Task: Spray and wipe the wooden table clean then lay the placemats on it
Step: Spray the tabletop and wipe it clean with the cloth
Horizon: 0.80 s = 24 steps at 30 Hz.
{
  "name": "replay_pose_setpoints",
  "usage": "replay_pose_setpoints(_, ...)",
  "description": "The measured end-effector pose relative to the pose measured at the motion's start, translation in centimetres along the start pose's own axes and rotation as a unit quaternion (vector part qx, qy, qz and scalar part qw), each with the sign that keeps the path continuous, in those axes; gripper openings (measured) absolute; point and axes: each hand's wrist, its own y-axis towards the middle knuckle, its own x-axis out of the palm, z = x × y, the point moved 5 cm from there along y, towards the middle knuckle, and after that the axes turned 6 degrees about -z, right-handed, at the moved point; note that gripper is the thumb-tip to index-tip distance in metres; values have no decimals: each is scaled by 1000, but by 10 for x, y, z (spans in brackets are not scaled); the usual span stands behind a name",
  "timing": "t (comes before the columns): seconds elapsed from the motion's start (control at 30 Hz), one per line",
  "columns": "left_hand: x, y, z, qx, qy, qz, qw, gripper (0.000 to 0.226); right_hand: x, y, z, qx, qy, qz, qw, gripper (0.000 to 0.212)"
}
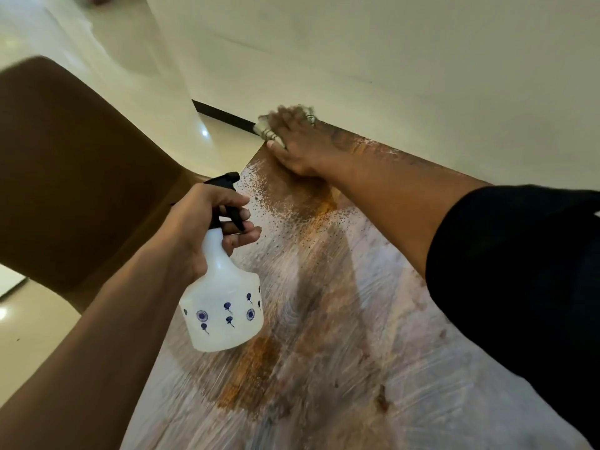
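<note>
The wooden table (324,319) runs from the bottom of the view to a far corner, wet with streaks and spray droplets. My left hand (211,228) grips the neck of a white spray bottle (224,306) with blue flower prints and a black trigger, held above the table's left edge. My right hand (295,141) reaches to the far corner and presses flat on a pale cloth (268,131), which is mostly hidden under the blurred hand. No placemats are in view.
A brown chair back (81,177) stands close at the table's left side. A pale wall (389,60) runs right behind the table's far edge. Glossy cream floor tiles (29,336) show at the left.
</note>
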Motion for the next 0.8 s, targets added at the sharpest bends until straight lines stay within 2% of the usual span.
replay_pose_setpoints(0.13,1,0,1,1,4,-1,1000,12,-8,11,28,84,26,6,996,73)
replay_pose_setpoints(0.23,3,-1,2,-1,13,0,1000,14,-5,10,20,97,17,14,995,73)
replay_pose_setpoints(0.3,6,-4,3,-2,12,0,1000,13,-4,1,7,65,2,18,998,72)
replay_pose_setpoints(0.47,19,-13,4,7,3,4,1000,13,16,-20,-28,-95,-41,-25,994,72)
replay_pose_setpoints(0.57,28,-18,0,1,11,-2,1000,15,17,-19,-25,-120,-45,-32,991,71)
replay_pose_setpoints(0.67,32,-21,-2,-1,9,1,1000,13,8,-14,-15,-72,-18,-24,997,72)
replay_pose_setpoints(0.8,29,-23,-3,-5,12,-2,1000,12,-3,-4,6,42,5,20,999,73)
